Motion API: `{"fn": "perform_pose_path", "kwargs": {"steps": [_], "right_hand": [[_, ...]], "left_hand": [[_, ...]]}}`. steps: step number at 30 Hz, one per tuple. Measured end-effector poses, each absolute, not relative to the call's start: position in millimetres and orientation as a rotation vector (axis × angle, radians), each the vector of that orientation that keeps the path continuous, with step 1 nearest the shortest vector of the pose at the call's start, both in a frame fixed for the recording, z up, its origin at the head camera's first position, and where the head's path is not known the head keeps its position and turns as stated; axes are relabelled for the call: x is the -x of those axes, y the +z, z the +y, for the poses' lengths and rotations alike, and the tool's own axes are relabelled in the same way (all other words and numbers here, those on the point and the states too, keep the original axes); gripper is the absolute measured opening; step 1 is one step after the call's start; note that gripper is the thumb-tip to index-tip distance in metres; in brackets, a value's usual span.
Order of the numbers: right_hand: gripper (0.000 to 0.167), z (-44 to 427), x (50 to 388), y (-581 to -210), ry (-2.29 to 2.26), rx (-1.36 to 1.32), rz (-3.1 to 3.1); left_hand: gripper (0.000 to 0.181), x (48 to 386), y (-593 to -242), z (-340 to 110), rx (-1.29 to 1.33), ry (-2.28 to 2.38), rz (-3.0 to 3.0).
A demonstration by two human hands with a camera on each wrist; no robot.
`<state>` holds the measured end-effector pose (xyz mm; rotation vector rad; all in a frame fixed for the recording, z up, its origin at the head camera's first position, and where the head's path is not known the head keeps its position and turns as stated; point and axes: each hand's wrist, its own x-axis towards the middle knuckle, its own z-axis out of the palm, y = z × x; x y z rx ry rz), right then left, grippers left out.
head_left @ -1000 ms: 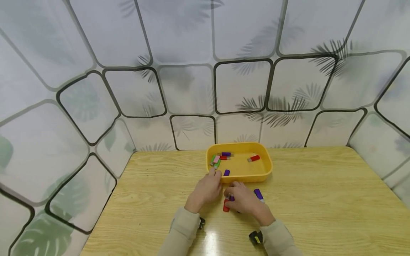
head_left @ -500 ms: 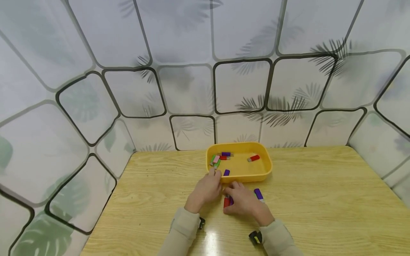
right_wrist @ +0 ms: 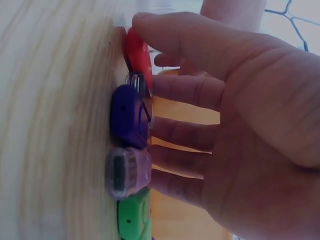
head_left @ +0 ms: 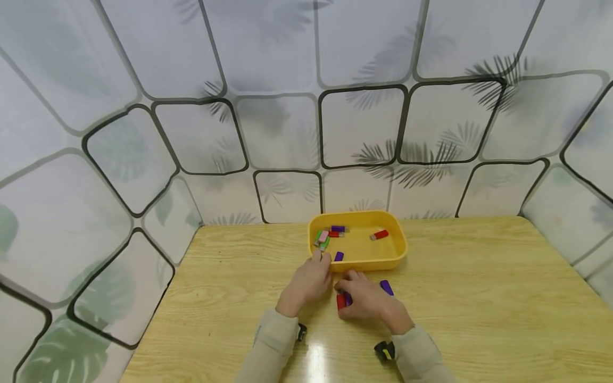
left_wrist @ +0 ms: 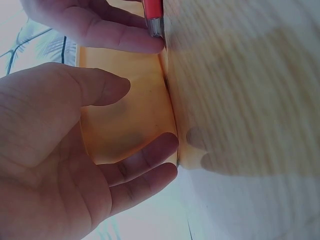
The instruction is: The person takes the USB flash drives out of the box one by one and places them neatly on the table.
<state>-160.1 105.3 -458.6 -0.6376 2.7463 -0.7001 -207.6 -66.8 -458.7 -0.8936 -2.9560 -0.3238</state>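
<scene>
My left hand (head_left: 308, 279) holds the near left corner of a yellow plastic tray (head_left: 366, 266). In the left wrist view, the thumb lies against its outer wall, while the fingertips over the rim are hidden. Just in front of the tray, my right hand (head_left: 361, 298) pinches a red USB flash drive (right_wrist: 139, 56) lengthwise, thumb at the near end, forefinger toward the metal plug. Beside it on the table lie a purple drive (right_wrist: 127, 115), a pale pink one with a clear end (right_wrist: 130, 172) and a green one (right_wrist: 132, 216), all under the right palm.
Inside the tray are several drives: a pink one (head_left: 323, 236), a red one (head_left: 380, 235) and purple ones (head_left: 339, 256). Another purple drive (head_left: 387, 288) lies right of my right hand. The wooden table (head_left: 479, 298) meets a patterned cloth wall (head_left: 287, 138) behind.
My right thumb has come down to the near end of the red flash drive, and the drive has shifted slightly right. My left hand has stayed at the tray corner.
</scene>
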Motion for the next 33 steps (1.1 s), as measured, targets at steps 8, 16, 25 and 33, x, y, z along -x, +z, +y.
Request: {"fn": "perform_pose_path", "kwargs": {"steps": [8,16,25,33], "right_hand": [[0.054,107.5,160.7,-456.4,-0.697,0.638,2.720],[0.052,106.7,162.7,-457.1,-0.651,0.670,2.729],[0.052,107.2,163.5,-457.0,-0.632,0.715,2.731],[0.051,110.0,163.7,-455.6,-0.672,0.727,2.688]], "left_hand": [[0.020,209.0,-460.8,-66.5,0.887,-0.312,-2.953],[0.020,209.5,-461.6,-67.3,0.889,-0.315,-2.954],[0.018,209.4,-461.5,-66.6,0.875,-0.331,-2.968],[0.017,209.2,-459.3,-66.6,0.860,-0.340,-2.993]]}}
